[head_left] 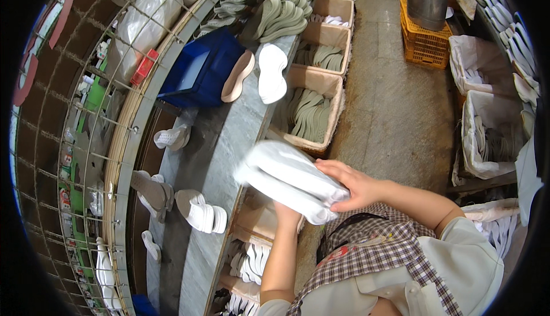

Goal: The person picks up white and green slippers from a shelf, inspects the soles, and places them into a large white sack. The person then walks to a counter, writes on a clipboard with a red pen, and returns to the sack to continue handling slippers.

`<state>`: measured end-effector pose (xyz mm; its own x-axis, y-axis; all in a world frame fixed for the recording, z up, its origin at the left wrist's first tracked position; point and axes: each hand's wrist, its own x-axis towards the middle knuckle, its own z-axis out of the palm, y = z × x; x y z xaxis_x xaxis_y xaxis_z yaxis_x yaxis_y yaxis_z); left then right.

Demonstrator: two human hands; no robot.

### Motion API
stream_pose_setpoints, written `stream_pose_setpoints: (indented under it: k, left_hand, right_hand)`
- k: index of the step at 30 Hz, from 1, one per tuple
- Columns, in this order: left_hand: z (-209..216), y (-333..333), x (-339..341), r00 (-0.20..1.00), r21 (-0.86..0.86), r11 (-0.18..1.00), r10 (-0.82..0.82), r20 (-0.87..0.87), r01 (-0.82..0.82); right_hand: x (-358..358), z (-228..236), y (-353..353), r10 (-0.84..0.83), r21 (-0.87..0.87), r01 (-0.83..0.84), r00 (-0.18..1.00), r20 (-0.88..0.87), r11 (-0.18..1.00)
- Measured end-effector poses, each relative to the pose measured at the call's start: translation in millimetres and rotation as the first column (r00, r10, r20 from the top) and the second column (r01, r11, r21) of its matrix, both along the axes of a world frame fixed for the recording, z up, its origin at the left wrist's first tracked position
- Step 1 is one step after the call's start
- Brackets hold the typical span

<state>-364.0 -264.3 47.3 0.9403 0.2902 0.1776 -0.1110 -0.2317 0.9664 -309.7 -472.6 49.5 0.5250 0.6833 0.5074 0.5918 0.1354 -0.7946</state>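
Note:
White shoe soles (295,174), at least two side by side, are held in front of my body, over the near edge of the grey bench (209,258). Their far end is smeared by motion. My right hand (356,185) grips the near right end, fingers over the top and thumb at the end face. From below, my left hand (286,212) holds the soles; its fingers are hidden under them. On the bench beyond lie a single white sole (272,73), a beige sole (238,77) leaning against a blue bin (197,72), and a small stack of white soles (200,212).
Fabric-lined baskets (338,107) of soles line the bench's right side. Grey-green soles (281,18) are piled at its far end. A wire mesh guard (123,144) runs along the left. Across the aisle stand a yellow crate (424,49) with a metal bucket (428,1) and lined bins (487,101).

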Motion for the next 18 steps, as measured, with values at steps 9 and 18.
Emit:
stream_pose_setpoints:
  k: [9, 18]
  left_hand:
    - [49.3, -5.3, 1.1, 0.856, -0.885, -0.04, -0.234, 0.46, 0.464]
    - [57.5, 14.3, 5.4, 0.854, -0.882, -0.025, -0.239, 0.462, 0.47]
  right_hand:
    - [17.1, 41.0, 1.5, 0.665, 0.724, 0.218, 0.291, -0.688, 0.654]
    - [28.6, -15.8, -24.8, 0.713, 0.649, 0.416, 0.0, -0.701, 0.637]
